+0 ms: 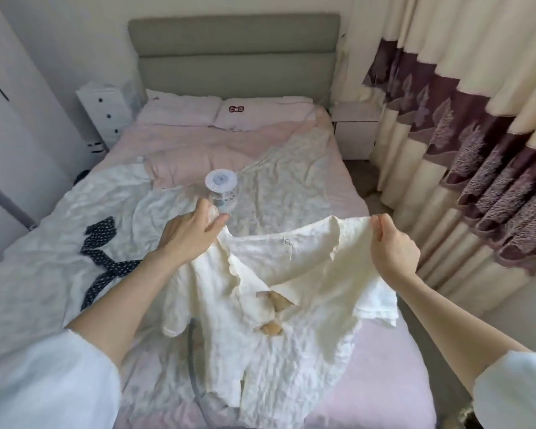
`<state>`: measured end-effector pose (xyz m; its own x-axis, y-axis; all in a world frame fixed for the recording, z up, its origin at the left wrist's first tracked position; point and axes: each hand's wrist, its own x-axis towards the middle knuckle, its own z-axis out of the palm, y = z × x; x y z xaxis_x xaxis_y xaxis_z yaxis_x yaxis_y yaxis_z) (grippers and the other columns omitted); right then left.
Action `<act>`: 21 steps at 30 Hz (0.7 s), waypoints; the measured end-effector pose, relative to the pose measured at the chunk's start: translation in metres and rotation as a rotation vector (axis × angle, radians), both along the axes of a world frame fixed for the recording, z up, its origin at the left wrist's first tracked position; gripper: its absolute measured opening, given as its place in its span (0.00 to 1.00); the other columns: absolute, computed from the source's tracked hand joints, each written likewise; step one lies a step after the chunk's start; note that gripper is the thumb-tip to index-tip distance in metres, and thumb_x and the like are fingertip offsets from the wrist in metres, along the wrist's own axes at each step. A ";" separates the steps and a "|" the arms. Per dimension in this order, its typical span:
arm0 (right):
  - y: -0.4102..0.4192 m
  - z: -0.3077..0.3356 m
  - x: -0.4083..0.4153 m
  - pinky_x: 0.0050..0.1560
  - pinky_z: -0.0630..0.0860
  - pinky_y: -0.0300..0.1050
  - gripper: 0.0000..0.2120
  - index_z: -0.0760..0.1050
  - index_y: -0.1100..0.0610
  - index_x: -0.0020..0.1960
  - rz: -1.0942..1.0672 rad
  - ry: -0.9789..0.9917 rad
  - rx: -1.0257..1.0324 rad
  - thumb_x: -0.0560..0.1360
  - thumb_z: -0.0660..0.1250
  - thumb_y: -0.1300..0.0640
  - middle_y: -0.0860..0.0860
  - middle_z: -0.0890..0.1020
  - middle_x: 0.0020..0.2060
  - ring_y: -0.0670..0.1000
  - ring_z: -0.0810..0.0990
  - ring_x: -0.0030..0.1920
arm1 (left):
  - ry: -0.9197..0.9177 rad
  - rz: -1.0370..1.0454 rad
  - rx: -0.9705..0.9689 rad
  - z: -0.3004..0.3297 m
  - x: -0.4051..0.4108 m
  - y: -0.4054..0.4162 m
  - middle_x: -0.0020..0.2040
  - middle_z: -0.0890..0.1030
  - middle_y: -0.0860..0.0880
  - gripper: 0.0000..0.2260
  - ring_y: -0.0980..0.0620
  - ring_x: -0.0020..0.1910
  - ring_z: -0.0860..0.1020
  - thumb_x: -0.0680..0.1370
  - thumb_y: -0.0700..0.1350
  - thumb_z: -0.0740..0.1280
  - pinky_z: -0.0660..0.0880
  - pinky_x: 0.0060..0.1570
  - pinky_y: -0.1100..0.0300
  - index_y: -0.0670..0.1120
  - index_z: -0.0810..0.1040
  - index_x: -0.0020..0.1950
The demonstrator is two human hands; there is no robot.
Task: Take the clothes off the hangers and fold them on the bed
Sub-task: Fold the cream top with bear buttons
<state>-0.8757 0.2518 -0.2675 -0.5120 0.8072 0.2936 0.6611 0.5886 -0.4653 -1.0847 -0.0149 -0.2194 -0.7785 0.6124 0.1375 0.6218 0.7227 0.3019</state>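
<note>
I have the cream blouse (291, 292) held up over the near half of the bed (384, 382), spread by its shoulders. The cloth is crinkled and puckered, with a scalloped front edge, a small label at the neckline, and tan wooden pieces showing through the open front, which may be part of a hanger, though I cannot tell. My left hand (189, 233) pinches the left shoulder seam between thumb and curled fingers; my right hand (393, 246) grips the right shoulder with the fingers folded over the fabric. The hem hangs down and lies on the bedding below.

Beyond the left hand, a clear plastic bottle (222, 191) with a round pale cap sits on the rumpled white quilt (106, 199). A dark ribbon (101, 261) with small white dots lies across the quilt to the left. Farther back is smooth pink bedding, two pink pillows (223, 114), one with a small bow motif, and a padded grey headboard (235, 54). A white drawer unit (106, 109) stands at the left of the bed, and pleated cream curtains (464, 134) with a plum patterned band hang at the right.
</note>
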 end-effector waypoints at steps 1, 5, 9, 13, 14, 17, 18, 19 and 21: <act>0.009 -0.008 -0.014 0.37 0.63 0.48 0.15 0.68 0.60 0.53 0.001 -0.021 0.003 0.83 0.46 0.53 0.62 0.80 0.42 0.64 0.76 0.42 | -0.006 -0.022 -0.071 -0.006 -0.015 0.008 0.35 0.72 0.50 0.19 0.42 0.42 0.77 0.78 0.62 0.55 0.65 0.38 0.55 0.47 0.60 0.54; 0.050 -0.037 -0.086 0.40 0.64 0.50 0.13 0.65 0.60 0.51 0.003 -0.092 -0.048 0.82 0.47 0.54 0.60 0.79 0.46 0.64 0.76 0.44 | -0.132 -0.074 -0.226 -0.034 -0.091 0.056 0.47 0.76 0.48 0.32 0.44 0.48 0.77 0.70 0.68 0.65 0.70 0.45 0.54 0.47 0.60 0.61; 0.099 -0.068 -0.161 0.47 0.65 0.53 0.13 0.66 0.63 0.57 -0.022 -0.081 -0.130 0.82 0.49 0.55 0.62 0.73 0.56 0.65 0.74 0.52 | -0.235 -0.065 -0.133 -0.071 -0.158 0.115 0.62 0.74 0.47 0.28 0.43 0.58 0.74 0.74 0.56 0.69 0.67 0.49 0.55 0.44 0.60 0.64; 0.139 -0.120 -0.214 0.64 0.60 0.58 0.19 0.62 0.57 0.70 -0.015 -0.134 -0.203 0.81 0.56 0.56 0.58 0.66 0.66 0.60 0.64 0.66 | -0.319 0.051 0.078 -0.135 -0.213 0.177 0.69 0.62 0.41 0.30 0.41 0.69 0.61 0.76 0.53 0.67 0.61 0.64 0.48 0.46 0.57 0.72; 0.142 -0.134 -0.219 0.65 0.60 0.59 0.22 0.59 0.56 0.73 0.000 -0.158 -0.230 0.80 0.57 0.56 0.57 0.64 0.68 0.58 0.62 0.68 | -0.342 0.102 0.029 -0.153 -0.219 0.187 0.70 0.60 0.42 0.32 0.42 0.71 0.57 0.76 0.55 0.65 0.57 0.67 0.45 0.50 0.53 0.75; 0.137 -0.193 -0.213 0.68 0.60 0.58 0.26 0.55 0.57 0.75 0.035 -0.182 -0.421 0.79 0.60 0.57 0.58 0.61 0.70 0.59 0.60 0.71 | -0.407 0.129 -0.182 -0.219 -0.216 0.200 0.73 0.53 0.44 0.33 0.44 0.74 0.50 0.78 0.58 0.60 0.49 0.70 0.41 0.55 0.46 0.76; 0.133 -0.214 -0.205 0.69 0.60 0.57 0.27 0.56 0.58 0.75 0.027 -0.191 -0.504 0.79 0.60 0.57 0.59 0.61 0.70 0.59 0.60 0.71 | -0.432 0.116 -0.212 -0.240 -0.211 0.200 0.74 0.53 0.44 0.32 0.44 0.74 0.50 0.78 0.57 0.60 0.50 0.71 0.41 0.55 0.47 0.77; 0.128 -0.230 -0.198 0.69 0.61 0.56 0.26 0.56 0.59 0.75 0.009 -0.204 -0.578 0.79 0.60 0.57 0.60 0.61 0.70 0.60 0.61 0.71 | -0.440 0.099 -0.222 -0.252 -0.205 0.198 0.74 0.54 0.44 0.30 0.44 0.74 0.51 0.79 0.56 0.60 0.51 0.71 0.42 0.53 0.50 0.77; 0.125 -0.274 -0.179 0.69 0.62 0.54 0.26 0.58 0.60 0.74 -0.090 -0.256 -0.717 0.78 0.60 0.58 0.61 0.63 0.69 0.61 0.64 0.69 | -0.480 0.061 -0.242 -0.290 -0.193 0.203 0.72 0.58 0.43 0.26 0.42 0.73 0.56 0.79 0.52 0.60 0.56 0.70 0.44 0.48 0.57 0.75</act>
